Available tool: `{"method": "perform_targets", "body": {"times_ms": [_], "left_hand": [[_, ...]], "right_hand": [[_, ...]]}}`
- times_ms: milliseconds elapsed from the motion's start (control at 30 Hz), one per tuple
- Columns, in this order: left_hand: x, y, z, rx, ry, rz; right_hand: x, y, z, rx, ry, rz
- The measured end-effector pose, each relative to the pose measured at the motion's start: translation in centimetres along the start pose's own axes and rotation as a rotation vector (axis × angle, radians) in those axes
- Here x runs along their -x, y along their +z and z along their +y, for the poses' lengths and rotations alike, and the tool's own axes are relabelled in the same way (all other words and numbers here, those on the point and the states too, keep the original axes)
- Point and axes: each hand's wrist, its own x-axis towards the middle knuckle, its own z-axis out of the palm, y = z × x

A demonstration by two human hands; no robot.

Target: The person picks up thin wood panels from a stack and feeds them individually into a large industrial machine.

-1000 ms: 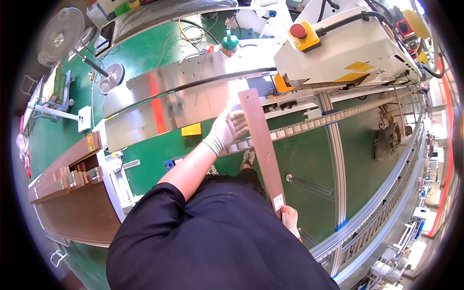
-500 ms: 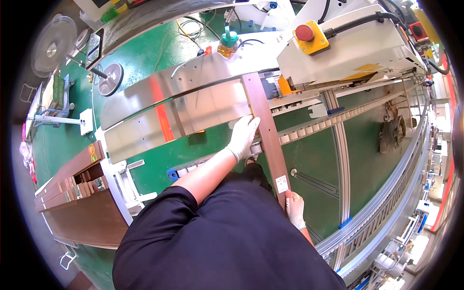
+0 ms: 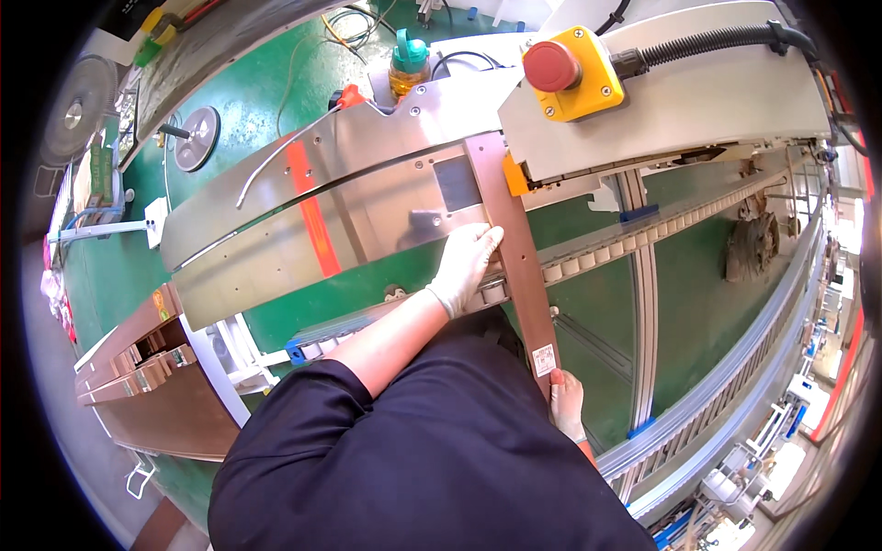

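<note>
A long, narrow brown board (image 3: pixel 520 262) lies across the metal worktable (image 3: pixel 386 207) at its far end, and its near end reaches back toward my body. A white label (image 3: pixel 544 360) is stuck near that close end. My left hand (image 3: pixel 464 266), in a whitish glove, is closed on the board's left edge about midway along. My right hand (image 3: pixel 567 404), gloved too, grips the near end from the right, thumb on top and the other fingers partly hidden. Beside the far end sits an orange-yellow block (image 3: pixel 516 174) under the white machine housing (image 3: pixel 661 101).
A red emergency button (image 3: pixel 551 66) on a yellow box tops the machine. A roller track (image 3: pixel 616 253) runs below it. Behind the table stands a teal-capped bottle (image 3: pixel 408 64). Stacked brown boards (image 3: pixel 165 404) fill a cart at left. An aluminium rail (image 3: pixel 717 413) borders the right.
The board has shifted right along the table, closer to the orange-yellow block, uncovering a dark rectangular patch on its left. Both hands keep their hold. My view has moved nearer the machine.
</note>
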Motion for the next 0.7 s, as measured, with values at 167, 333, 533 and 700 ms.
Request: {"method": "perform_targets", "body": {"times_ms": [167, 333, 533, 700], "left_hand": [[-3.7, 3.0, -1.7, -0.044, 0.090, -0.050], [-7.3, 7.9, -2.5, -0.100, 0.038, 0.015], [-10.4, 14.5, -2.1, 0.140, -0.033, -0.065], [-14.1, 19.6, -2.6, 0.118, -0.043, -0.041]], "right_hand": [[-2.5, -2.9, 2.6, -0.019, -0.013, 0.012], [-5.7, -6.3, 6.5, -0.109, 0.057, 0.036], [-9.9, -11.7, 9.9, -0.110, 0.182, -0.072], [-13.7, -15.1, 13.7, -0.177, 0.137, -0.017]]}}
